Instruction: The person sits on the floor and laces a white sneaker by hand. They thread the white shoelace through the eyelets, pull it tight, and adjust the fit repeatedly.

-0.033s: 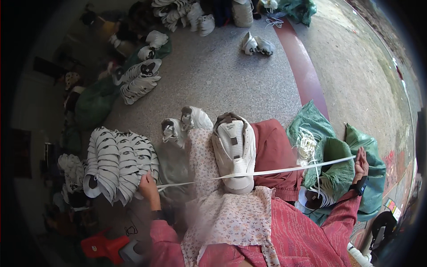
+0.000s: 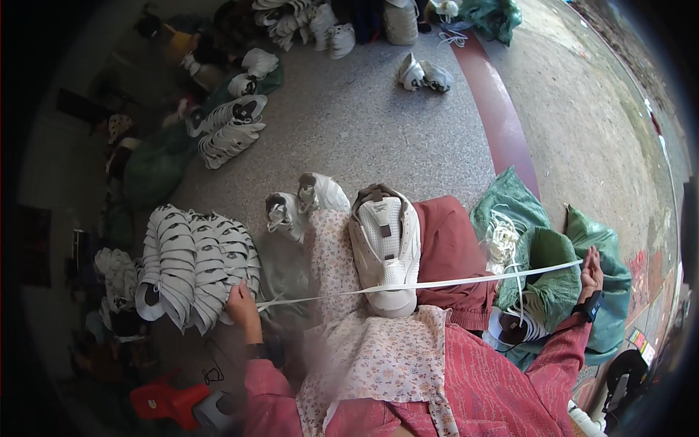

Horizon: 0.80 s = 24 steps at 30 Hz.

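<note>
Head view: both of the person's hands hold a white lace (image 2: 466, 281) stretched nearly straight across the lap, and the hands themselves are wide apart. The left hand (image 2: 242, 309) is closed on its end, fingers curled, just beside a stack of pale shoe uppers (image 2: 198, 258). At the other end the right hand (image 2: 592, 274), fingers straight and raised, has the lace caught at its inner edge; whether it is pinched or hooked is too small to tell.

Under the lace, a white shoe (image 2: 386, 251) lies sole down between the legs, toe toward the person, with the lace crossing over the toe. I cannot tell whether they touch.

Drawing the lace out well, I judge, calls for an even, light pull from both ends, with the shoe near the middle so that neither side runs short. The left part looks thinner, perhaps twisted, so it is worth turning flat. The right hand is best held clear of the green sack (image 2: 547, 255) and the bundle of loose laces (image 2: 502, 244), where a hanging strand could snag. The left should stay off the uppers, which could topple if brushed.
</note>
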Tool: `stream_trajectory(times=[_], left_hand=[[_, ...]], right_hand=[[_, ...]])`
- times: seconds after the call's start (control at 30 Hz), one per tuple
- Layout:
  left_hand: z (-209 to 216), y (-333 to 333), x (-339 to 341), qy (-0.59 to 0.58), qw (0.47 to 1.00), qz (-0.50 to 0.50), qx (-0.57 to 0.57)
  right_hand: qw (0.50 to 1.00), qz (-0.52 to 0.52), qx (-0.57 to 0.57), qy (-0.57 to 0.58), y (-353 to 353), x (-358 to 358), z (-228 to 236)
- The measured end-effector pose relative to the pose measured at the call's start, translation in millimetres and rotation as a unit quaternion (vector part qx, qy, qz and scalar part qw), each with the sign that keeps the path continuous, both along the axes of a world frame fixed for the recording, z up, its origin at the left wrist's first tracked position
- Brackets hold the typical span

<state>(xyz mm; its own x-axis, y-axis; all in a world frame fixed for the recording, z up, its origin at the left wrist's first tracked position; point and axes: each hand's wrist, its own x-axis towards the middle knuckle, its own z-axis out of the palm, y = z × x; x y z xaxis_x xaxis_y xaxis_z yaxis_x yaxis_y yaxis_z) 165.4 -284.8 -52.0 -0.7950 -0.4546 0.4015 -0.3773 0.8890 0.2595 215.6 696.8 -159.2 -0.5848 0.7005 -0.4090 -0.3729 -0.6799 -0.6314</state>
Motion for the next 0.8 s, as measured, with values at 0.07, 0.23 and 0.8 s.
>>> stream_trajectory(times=[0.07, 0.23, 0.8], left_hand=[[5.2, -0.5, 8.1, -0.01, 1.0, 0.023, 0.009], [-6.8, -6.9, 13.3, -0.083, 0.994, 0.05, 0.042], [79.6, 243.6, -101.4, -0.148, 0.788, -0.481, 0.356]], right_hand=[[0.998, 0.049, -0.031, -0.006, 15.8, 13.5, -7.8], [0.948, 0.26, -0.09, 0.158, 26.3, 17.6, 4.5], [0.647, 0.536, 0.535, 0.09, -489.8, -119.9, 155.9]])
